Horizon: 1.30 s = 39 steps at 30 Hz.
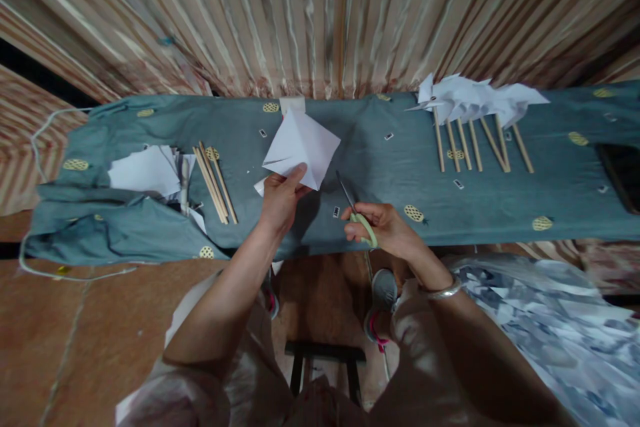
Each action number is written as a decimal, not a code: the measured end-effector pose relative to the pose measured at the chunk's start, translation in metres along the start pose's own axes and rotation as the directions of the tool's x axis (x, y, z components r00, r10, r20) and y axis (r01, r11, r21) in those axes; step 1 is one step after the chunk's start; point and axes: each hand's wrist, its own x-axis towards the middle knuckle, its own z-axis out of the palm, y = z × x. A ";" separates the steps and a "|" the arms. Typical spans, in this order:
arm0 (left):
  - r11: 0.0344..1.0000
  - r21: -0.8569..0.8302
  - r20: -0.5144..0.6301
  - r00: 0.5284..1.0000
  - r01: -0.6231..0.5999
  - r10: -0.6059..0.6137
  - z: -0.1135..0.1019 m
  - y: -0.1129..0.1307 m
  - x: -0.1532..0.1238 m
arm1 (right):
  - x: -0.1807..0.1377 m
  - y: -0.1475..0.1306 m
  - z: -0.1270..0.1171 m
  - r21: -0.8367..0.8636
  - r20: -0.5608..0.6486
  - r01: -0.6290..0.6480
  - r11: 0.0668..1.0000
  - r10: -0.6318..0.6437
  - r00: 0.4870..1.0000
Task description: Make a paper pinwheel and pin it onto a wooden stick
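My left hand pinches the lower edge of a creased white paper square, its thumb on top. The paper is held above the cloth with a corner pointing away from me. In my right hand is a pair of scissors with light green handles, fingers through the loops. The dark blades point up and left, close to the paper's right side but apart from it. They look closed together. A small white paper piece lies beside my left hand, partly covered.
White paper pinwheels on wooden sticks lie at the right. Several bare sticks and a stack of paper sheets are at the left. A dark phone-like object sits far right on the green cloth. A curtain hangs behind.
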 end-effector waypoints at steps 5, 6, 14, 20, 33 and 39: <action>1.000 0.026 0.000 1.000 0.013 -0.013 0.002 0.000 -0.003 | -0.001 -0.004 -0.015 -0.055 -0.100 0.106 0.993 -0.112 0.989; 0.999 0.032 0.001 1.000 0.024 -0.024 0.003 -0.001 -0.005 | -0.001 -0.004 -0.018 -0.057 -0.135 0.132 0.990 -0.138 0.981; 0.995 0.075 0.109 0.991 0.072 -0.080 0.011 -0.012 -0.015 | 0.005 -0.004 -0.021 0.083 -0.341 0.219 0.972 -0.179 0.923; 0.979 0.195 0.188 0.978 0.057 -0.094 0.008 -0.016 -0.017 | 0.014 -0.004 -0.024 0.204 -0.464 0.257 0.945 -0.138 0.875; 0.964 -0.104 0.268 0.940 0.245 -0.210 0.015 -0.013 -0.023 | 0.021 0.006 -0.015 0.191 -0.491 0.237 0.953 -0.116 0.863; 0.934 -0.149 0.281 0.920 0.324 -0.274 0.020 -0.019 -0.031 | 0.025 0.007 -0.006 0.182 -0.500 0.252 0.950 -0.131 0.856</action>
